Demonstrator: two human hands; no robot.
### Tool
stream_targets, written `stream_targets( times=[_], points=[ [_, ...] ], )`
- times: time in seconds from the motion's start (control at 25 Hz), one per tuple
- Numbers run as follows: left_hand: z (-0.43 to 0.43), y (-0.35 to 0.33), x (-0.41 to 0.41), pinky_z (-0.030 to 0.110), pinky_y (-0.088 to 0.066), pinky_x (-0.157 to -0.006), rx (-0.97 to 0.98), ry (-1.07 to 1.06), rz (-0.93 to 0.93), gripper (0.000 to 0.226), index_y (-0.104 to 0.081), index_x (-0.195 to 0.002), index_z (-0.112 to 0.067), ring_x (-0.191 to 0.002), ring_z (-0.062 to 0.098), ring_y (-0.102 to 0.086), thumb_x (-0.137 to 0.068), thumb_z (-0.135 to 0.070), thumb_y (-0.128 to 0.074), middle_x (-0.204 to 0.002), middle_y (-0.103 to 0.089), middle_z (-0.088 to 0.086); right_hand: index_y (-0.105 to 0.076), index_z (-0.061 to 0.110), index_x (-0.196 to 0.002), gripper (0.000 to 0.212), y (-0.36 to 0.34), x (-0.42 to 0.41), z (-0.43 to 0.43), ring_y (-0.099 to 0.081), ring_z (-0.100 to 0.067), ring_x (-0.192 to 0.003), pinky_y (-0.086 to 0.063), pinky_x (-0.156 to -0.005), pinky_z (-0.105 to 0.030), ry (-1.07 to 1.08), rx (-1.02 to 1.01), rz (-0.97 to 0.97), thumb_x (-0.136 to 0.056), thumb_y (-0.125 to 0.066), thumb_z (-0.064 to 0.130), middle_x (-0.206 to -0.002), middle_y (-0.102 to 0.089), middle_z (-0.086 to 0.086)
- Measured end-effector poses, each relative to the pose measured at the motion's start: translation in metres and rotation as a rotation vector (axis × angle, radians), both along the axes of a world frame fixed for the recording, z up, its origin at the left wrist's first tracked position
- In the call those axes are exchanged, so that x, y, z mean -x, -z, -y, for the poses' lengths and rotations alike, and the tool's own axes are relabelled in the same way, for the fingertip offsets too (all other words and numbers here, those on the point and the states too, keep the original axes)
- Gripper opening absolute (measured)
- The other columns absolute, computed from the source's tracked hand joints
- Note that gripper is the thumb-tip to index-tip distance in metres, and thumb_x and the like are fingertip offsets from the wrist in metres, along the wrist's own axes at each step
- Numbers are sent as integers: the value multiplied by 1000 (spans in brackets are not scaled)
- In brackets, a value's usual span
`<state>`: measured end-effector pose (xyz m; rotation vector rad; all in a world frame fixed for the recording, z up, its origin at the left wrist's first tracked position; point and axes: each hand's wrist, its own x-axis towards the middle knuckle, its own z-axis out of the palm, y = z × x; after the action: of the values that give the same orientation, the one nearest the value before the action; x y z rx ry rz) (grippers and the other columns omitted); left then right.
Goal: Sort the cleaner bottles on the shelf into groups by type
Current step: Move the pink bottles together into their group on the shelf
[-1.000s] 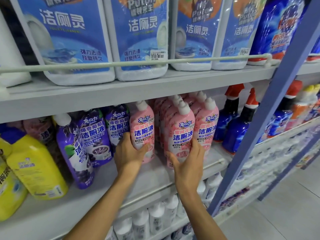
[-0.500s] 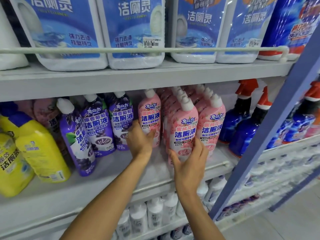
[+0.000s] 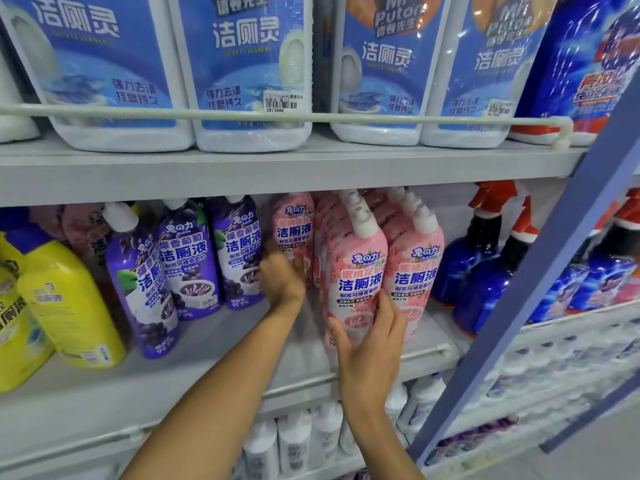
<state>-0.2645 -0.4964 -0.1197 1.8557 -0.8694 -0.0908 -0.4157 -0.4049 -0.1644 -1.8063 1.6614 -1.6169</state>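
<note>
My left hand (image 3: 282, 280) has pushed one pink plastic cleaner bottle (image 3: 292, 233) back beside the other pink ones on the grey metal shelf (image 3: 214, 344). That hand is blurry, so I cannot tell its grip. My right hand (image 3: 369, 344) still hugs the front pink white-capped bottle (image 3: 360, 282). I think the pink group is almost together.

Grey metal shelves (image 3: 277, 178) with a blue upright post (image 3: 554, 271) stand on pale grey floor (image 3: 616, 469).

Left hand (image 3: 282, 282) blurred, its grip unclear; blue-labelled jugs (image 3: 242, 64) cut off at top edge
</note>
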Motion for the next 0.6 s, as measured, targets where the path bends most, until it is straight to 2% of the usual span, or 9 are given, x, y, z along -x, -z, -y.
stream_targets(
  times=[0.24,0.44,0.6],
  points=[
    [13,2,-6,48,-55,-86,8,57,31,56,-47,-141,-3,-105,46,-67,-90,-9,-71,-120,-66,27,-42,14,-152,88,0,0,-1,-49,-25,-135,-54,-93,-38,13,17,-6,-80,-86,41,-145,-48,-6],
    [17,2,-9,47,-55,-87,35,61,4,51,-51,-136,-3,-103,44,-69,-90,-7,-71,-117,-69,25,-41,16,-153,87,1,0,-1,-51,-25,-136,-54,-94,-38,-13,17,22,-82,-85,40,-146,-47,-3],
    [15,5,-8,42,-57,-87,123,60,-39,52,-57,-132,-8,-100,38,-71,-83,-7,-74,-114,-72,18,-43,15,-151,83,-3,1,-3,-51,-21,-135,-46,-97,-27,-50,-3,84,-82,-87,35,-145,-47,-1]
  ],
)
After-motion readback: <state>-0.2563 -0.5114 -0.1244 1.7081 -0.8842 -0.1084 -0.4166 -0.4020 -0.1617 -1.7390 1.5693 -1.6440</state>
